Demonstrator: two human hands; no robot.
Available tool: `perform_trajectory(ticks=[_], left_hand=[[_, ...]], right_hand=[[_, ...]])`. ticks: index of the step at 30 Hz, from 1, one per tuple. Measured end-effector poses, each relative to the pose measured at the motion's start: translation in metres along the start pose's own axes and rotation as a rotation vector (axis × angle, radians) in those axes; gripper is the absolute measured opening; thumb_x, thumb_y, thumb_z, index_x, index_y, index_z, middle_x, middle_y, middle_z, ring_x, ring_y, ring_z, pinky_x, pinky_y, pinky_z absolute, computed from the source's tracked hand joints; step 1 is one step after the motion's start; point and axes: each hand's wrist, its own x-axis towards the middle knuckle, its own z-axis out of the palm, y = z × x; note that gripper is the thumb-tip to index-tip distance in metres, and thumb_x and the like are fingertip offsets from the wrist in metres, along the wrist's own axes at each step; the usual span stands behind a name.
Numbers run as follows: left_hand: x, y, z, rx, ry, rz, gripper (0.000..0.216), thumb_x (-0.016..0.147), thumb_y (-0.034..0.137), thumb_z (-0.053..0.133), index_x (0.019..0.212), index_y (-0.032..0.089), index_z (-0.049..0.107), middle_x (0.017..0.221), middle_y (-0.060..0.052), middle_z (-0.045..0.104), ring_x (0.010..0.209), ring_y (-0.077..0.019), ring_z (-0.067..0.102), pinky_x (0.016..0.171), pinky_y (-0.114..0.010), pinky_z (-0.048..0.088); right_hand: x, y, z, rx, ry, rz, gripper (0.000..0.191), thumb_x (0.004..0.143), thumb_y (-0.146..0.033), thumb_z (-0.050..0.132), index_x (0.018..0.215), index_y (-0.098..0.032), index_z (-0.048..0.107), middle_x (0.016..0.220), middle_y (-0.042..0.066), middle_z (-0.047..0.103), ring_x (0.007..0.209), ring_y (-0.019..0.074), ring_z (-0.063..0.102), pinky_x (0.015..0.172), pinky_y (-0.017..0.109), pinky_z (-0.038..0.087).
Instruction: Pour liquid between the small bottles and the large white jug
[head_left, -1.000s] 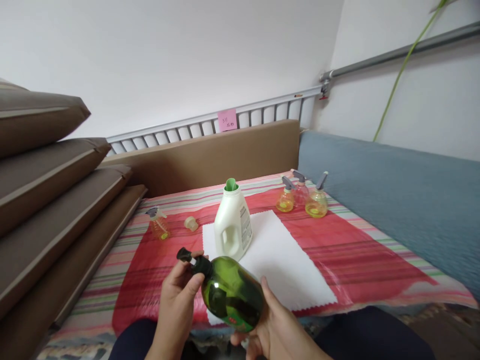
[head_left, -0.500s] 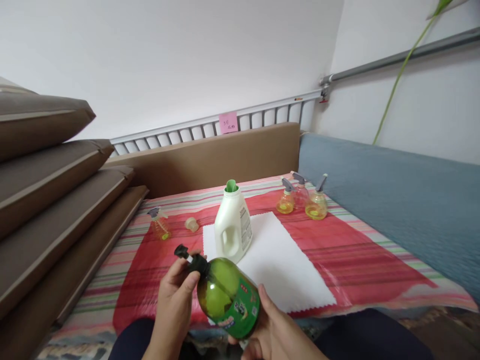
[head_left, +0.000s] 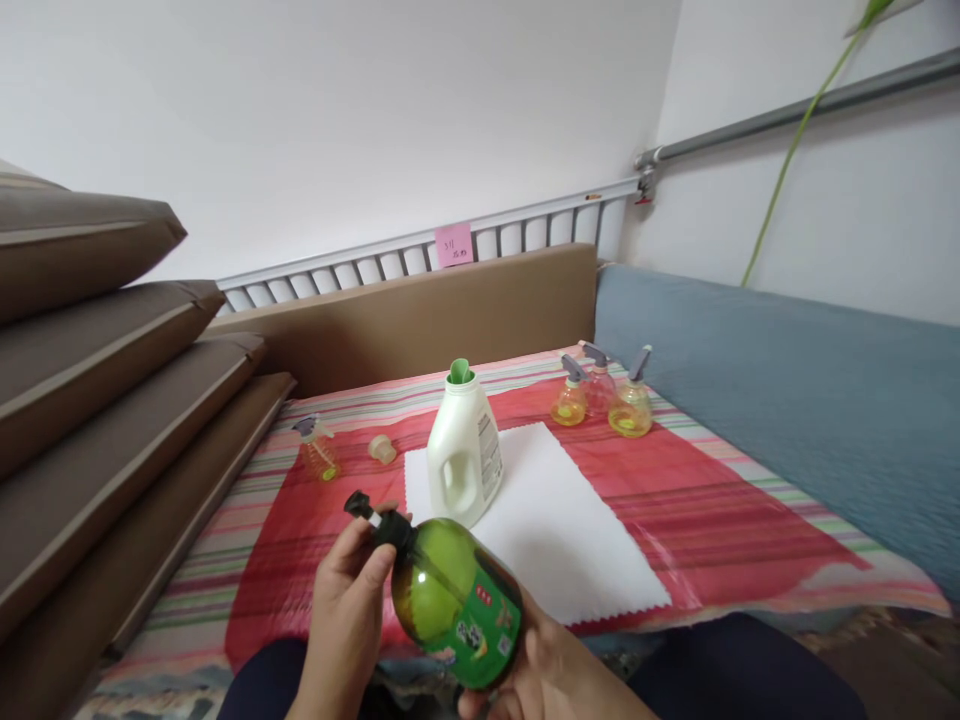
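I hold a green pump bottle (head_left: 450, 600) tilted over my lap, its black pump head (head_left: 364, 508) pointing up and left. My left hand (head_left: 346, 600) pinches the black collar at the bottle's neck. Under the bottle's base, my right hand (head_left: 559, 675) cups the body with the fingers wrapped round it. The label with a green and red print faces up. Just beyond stands a white jug (head_left: 461, 452) with a green spout, upright on a white cloth (head_left: 555, 520).
A red striped mat (head_left: 675, 500) covers the surface. One small spray bottle (head_left: 318, 448) and a loose cap (head_left: 382, 449) lie at the left; three yellow spray bottles (head_left: 600, 395) stand at the back right. Brown cushions (head_left: 112, 400) are stacked on the left, a blue mattress (head_left: 787, 400) on the right.
The green bottle has turned in my hands, bringing its label round to face up. My right hand has slipped further beneath the base.
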Motion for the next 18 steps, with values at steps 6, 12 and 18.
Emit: perform_trajectory(ticks=[6, 12, 18], left_hand=[[0.001, -0.001, 0.001, -0.026, 0.013, -0.019, 0.044, 0.058, 0.034, 0.083, 0.098, 0.020, 0.073, 0.097, -0.006, 0.074, 0.095, -0.0208, 0.065, 0.083, -0.025, 0.051], [-0.002, 0.002, 0.005, -0.072, 0.008, -0.035, 0.044, 0.055, 0.033, 0.085, 0.096, 0.021, 0.074, 0.091, -0.006, 0.074, 0.089, -0.0195, 0.067, 0.079, -0.023, 0.052], [-0.003, 0.003, 0.003, -0.048, 0.003, -0.035, 0.047, 0.057, 0.033, 0.085, 0.100, 0.020, 0.073, 0.093, -0.007, 0.075, 0.093, -0.0212, 0.067, 0.078, -0.022, 0.052]], right_hand=[[-0.002, 0.006, -0.014, 0.034, 0.040, 0.083, 0.072, 0.068, -0.060, 0.072, 0.121, -0.014, 0.055, 0.085, 0.013, 0.073, 0.055, 0.0097, 0.065, 0.047, 0.013, 0.043], [0.006, 0.003, -0.012, 0.123, 0.031, 0.166, 0.085, 0.072, -0.081, 0.044, 0.113, -0.008, 0.063, 0.091, 0.016, 0.071, 0.068, 0.0161, 0.068, 0.055, 0.019, 0.050], [0.008, 0.001, -0.002, 0.116, 0.025, 0.040, 0.077, 0.083, -0.074, 0.034, 0.122, -0.012, 0.056, 0.100, 0.016, 0.070, 0.071, 0.0166, 0.069, 0.057, 0.021, 0.051]])
